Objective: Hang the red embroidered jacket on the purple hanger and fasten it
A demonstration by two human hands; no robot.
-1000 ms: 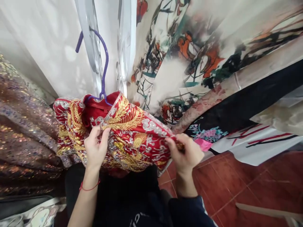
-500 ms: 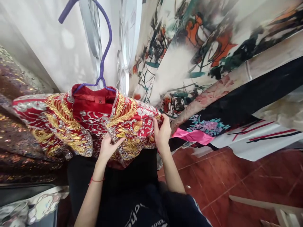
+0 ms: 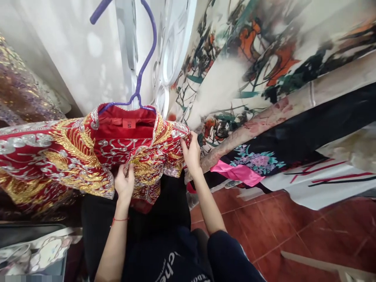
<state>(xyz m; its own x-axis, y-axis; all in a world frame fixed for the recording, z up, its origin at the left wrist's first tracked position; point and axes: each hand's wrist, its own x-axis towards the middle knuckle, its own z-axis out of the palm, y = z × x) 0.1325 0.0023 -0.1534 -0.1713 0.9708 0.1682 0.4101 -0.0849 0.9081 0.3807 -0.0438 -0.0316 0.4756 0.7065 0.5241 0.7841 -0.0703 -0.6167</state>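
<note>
A red jacket (image 3: 73, 147) with gold and silver embroidery hangs on a purple hanger (image 3: 140, 80). Its collar stands open, showing a red lining and a small label (image 3: 129, 123) marked S. My left hand (image 3: 124, 183) pinches the front edge of the jacket below the collar. At the shoulder on the right, my right hand (image 3: 192, 154) grips the jacket's sleeve, thumb in front and fingers behind. The sleeve is bunched there, and the fingertips are partly hidden.
Printed cream cloth (image 3: 217, 82) hangs at the right, beside a black garment with embroidered flowers (image 3: 255, 158) and a pink ribbon (image 3: 237, 173). Sequined cloth (image 3: 26, 86) hangs at the left. A dark bin (image 3: 63, 254) stands lower left. Red tiles (image 3: 264, 223) cover the floor.
The jacket's body has swung round, its left-side sleeve coming nearer the camera. My left hand has moved left and closed on the front edge. My right hand has shifted left and up with the sleeve.
</note>
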